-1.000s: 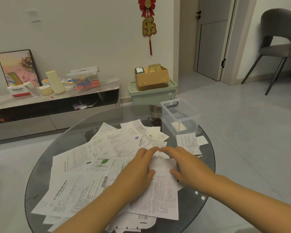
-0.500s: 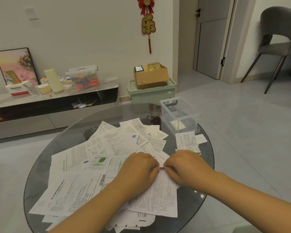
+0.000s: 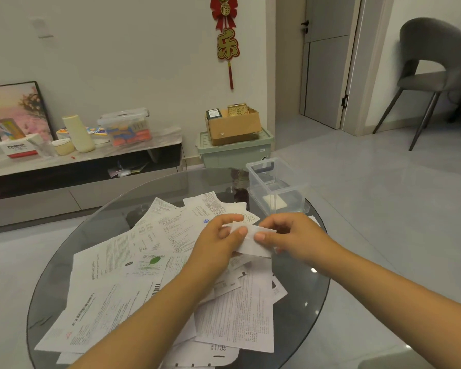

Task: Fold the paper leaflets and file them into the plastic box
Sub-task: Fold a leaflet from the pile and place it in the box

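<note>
Here, two hands hold one small folded leaflet (image 3: pixel 253 242) above a heap of papers on a round glass worktop (image 3: pixel 314 275).

The left hand (image 3: pixel 218 243) pinches the leaflet's left end between thumb and forefinger; the right hand (image 3: pixel 290 235) pinches its right end the same way, so each grip is narrow and closed on the paper, which is lifted clear of the heap. Under the hands lies one loose pile of unfolded leaflets (image 3: pixel 133 283), overlapping so much that I cannot count them exactly; well over ten sheets show. One clear plastic box (image 3: pixel 276 186) stands open at the far right edge of the worktop, just beyond the right hand, with one pale folded piece on its bottom. Behind, one cardboard carton (image 3: pixel 233 126) sits on one green bin (image 3: pixel 234 153), and one grey chair (image 3: pixel 434 73) stands by the door.
</note>
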